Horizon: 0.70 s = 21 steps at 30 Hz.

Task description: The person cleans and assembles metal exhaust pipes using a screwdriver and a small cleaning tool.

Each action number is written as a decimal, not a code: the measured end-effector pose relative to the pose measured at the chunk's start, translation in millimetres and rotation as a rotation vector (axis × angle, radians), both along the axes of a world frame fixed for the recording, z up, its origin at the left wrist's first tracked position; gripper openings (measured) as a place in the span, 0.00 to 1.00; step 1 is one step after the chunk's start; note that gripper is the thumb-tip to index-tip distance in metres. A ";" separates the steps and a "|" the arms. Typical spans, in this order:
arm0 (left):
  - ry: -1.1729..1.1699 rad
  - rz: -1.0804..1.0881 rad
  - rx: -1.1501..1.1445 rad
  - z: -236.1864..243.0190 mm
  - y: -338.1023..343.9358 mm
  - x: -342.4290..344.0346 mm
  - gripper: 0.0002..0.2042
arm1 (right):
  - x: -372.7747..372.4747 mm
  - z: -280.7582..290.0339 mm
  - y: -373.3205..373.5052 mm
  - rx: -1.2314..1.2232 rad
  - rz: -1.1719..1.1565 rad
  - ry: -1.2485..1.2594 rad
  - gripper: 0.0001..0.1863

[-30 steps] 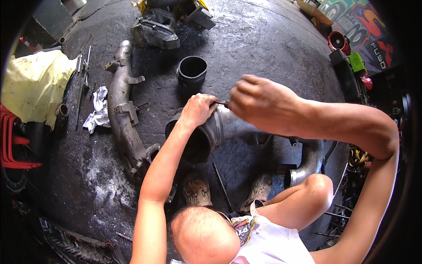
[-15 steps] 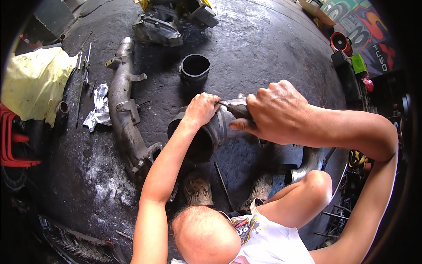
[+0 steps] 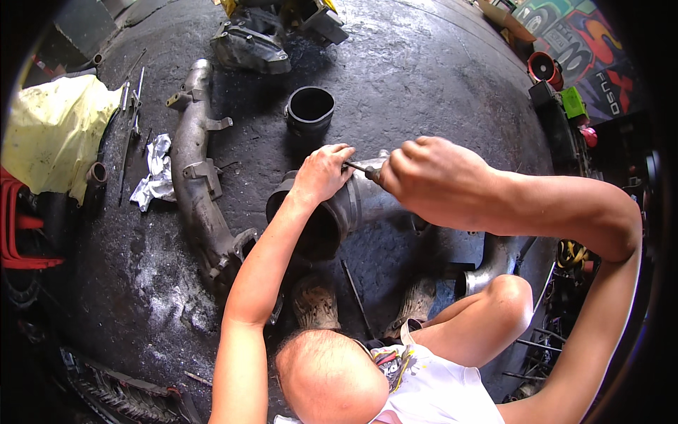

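My right hand (image 3: 441, 177) is closed round a dark-handled screwdriver (image 3: 372, 172), its thin shaft pointing left. The shaft's tip meets the fingers of my left hand (image 3: 323, 172) and is hidden there. That left hand is closed over the far upper edge of a wide black rubber hose (image 3: 343, 212) and seems to grip it. A band clamp (image 3: 355, 201) circles the hose where it joins a grey metal pipe (image 3: 381, 203). The hose's dark mouth faces toward me and left. Part of the pipe lies behind my right hand.
Another short black hose (image 3: 311, 113) stands beyond my hands. A long cast metal pipe (image 3: 192, 141) lies left, beside crumpled silver foil (image 3: 157, 173). A thin rod (image 3: 357, 297) lies between my shoes. Dark metal castings (image 3: 251, 42) sit at the far side. A curved pipe (image 3: 491, 265) is near my knee.
My right hand has turned at the wrist round the screwdriver, its thumb now tucked from sight. My left hand stays on the hose, its fingertips slightly shifted.
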<state>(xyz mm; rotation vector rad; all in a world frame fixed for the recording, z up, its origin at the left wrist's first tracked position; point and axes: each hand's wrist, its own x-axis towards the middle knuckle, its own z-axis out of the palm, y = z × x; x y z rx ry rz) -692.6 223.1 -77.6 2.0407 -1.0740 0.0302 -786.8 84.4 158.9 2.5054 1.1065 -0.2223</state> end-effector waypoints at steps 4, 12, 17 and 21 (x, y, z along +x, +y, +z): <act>0.074 -0.062 0.040 0.4 -12.4 -5.5 0.14 | -6.5 4.1 -10.4 -0.212 0.290 -0.163 0.08; 0.127 -0.070 0.161 3.0 -6.8 -1.7 0.10 | -9.0 5.8 -12.7 0.187 -0.153 0.106 0.21; 0.105 -0.051 0.154 0.7 -5.5 -1.0 0.09 | -5.1 9.9 1.5 0.161 -0.716 0.281 0.32; 0.127 -0.087 0.124 5.0 -10.2 -5.5 0.09 | -12.8 4.8 3.9 0.254 -0.834 0.339 0.30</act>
